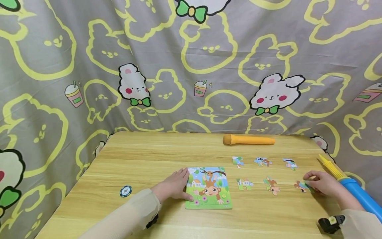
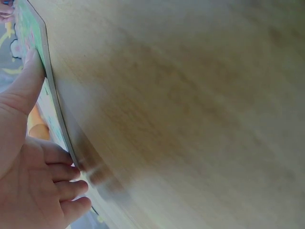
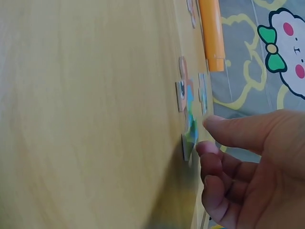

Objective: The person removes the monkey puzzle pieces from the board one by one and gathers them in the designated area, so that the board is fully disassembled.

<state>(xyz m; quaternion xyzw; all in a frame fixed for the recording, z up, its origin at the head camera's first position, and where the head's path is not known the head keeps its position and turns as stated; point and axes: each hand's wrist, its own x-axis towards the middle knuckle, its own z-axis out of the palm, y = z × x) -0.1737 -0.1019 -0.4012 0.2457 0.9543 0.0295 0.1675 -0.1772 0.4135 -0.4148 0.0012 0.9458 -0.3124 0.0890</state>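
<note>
My left hand (image 1: 176, 186) rests at the left side of a monkey picture puzzle board (image 1: 222, 176) lying flat on the table. In the left wrist view its thumb (image 2: 32, 71) lies on the board's face while the other fingers touch along the edge. My right hand (image 1: 323, 182) is beside a jigsaw piece (image 1: 302, 186) at the right end of the nearer row. In the right wrist view the thumb and index fingertips are apart, close to that piece (image 3: 189, 140), which lies on the table; nothing shows between them.
More jigsaw pieces lie in two rows, such as a house piece (image 1: 244, 184) and a monkey piece (image 1: 272, 186). Behind them lies an orange microphone-shaped toy (image 1: 249, 139). A blue and yellow tube-like toy (image 1: 355, 189) is at the right edge, a round chip (image 1: 126, 191) at left.
</note>
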